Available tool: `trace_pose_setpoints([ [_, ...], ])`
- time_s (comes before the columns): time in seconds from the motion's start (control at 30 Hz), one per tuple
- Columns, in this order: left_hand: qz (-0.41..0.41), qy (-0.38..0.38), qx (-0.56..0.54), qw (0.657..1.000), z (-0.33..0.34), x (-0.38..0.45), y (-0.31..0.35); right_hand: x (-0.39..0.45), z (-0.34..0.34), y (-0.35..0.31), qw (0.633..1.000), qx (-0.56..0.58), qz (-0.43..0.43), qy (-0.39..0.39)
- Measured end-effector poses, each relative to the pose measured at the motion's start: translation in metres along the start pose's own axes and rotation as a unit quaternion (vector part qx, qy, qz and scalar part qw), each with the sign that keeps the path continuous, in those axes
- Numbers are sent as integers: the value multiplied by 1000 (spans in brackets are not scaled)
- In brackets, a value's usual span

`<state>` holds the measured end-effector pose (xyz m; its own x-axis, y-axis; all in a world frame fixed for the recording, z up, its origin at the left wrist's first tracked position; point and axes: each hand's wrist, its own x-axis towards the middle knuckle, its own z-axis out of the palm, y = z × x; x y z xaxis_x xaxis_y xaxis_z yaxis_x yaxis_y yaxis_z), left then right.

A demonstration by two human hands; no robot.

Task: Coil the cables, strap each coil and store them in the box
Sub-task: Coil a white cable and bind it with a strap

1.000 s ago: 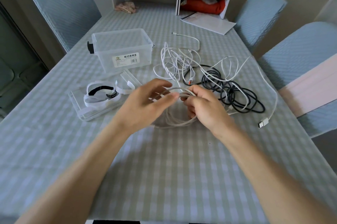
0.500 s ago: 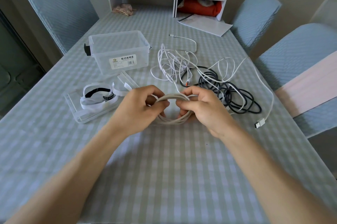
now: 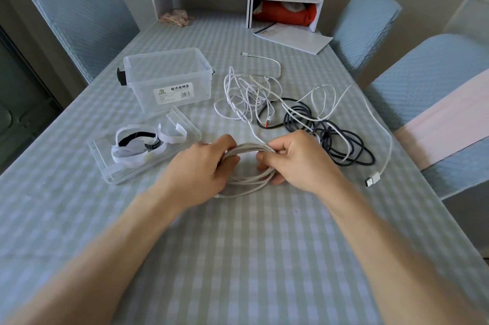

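A dining table covered in a pale green checked cloth fills the view, with blue-covered chairs around it and a white shelf unit at the far end. Just above the cloth at the centre, a person holds a coiled white cable. The left hand grips the coil's left side, fingers curled through the loops; the right hand pinches its right side. A second ago the loops were loose and half gathered between the hands; now they sit together as one neat ring, so this coil looks ready for a strap. A clear lid to the left carries white and black straps. Behind it stands the open clear storage box, with nothing visible inside. To the right lies a tangle of white cables and black cables, not yet coiled.
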<state>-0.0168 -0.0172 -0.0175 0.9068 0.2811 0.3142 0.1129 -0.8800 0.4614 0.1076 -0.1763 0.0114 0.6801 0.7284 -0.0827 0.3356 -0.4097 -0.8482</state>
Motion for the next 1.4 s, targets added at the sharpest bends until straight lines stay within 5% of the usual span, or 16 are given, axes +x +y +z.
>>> trace_pose_setpoints([
  [0.1, -11, 3, 25, 1000, 2, -2, 5, 3, 2, 3, 999, 35, 23, 21],
  [0.4, -150, -36, -249, 956, -30, 2, 3, 5, -2, 7, 999, 7, 14, 29],
  [0.57, -21, -74, -128, 989, -35, 6, -1, 5, -3, 5, 999, -29, -1, 25],
  [0.67, -53, -95, -136, 985, -36, 17, 8, 5, -3, 6, 999, -29, -6, 35],
  [0.8, -71, -210, 15, 975, -39, 38, 21, 6, -3, 7, 997, -57, -32, 40],
  [0.93, -77, -275, -19, 958, -26, 47, 32, 7, -2, 8, 991, -98, -75, 45],
  [1.03, -75, -234, -54, 968, -16, 41, 30, 6, -2, 7, 985, -128, -98, 62],
  [1.17, -116, -104, -77, 985, -6, 31, 18, 5, 5, 5, 996, 7, -73, 58],
  [1.3, -175, -9, -96, 980, -4, 28, 6, 5, 7, 8, 994, 19, -70, 87],
  [1.4, -221, 11, -83, 972, -4, 30, 3, 1, 3, 15, 971, -75, -183, 133],
])
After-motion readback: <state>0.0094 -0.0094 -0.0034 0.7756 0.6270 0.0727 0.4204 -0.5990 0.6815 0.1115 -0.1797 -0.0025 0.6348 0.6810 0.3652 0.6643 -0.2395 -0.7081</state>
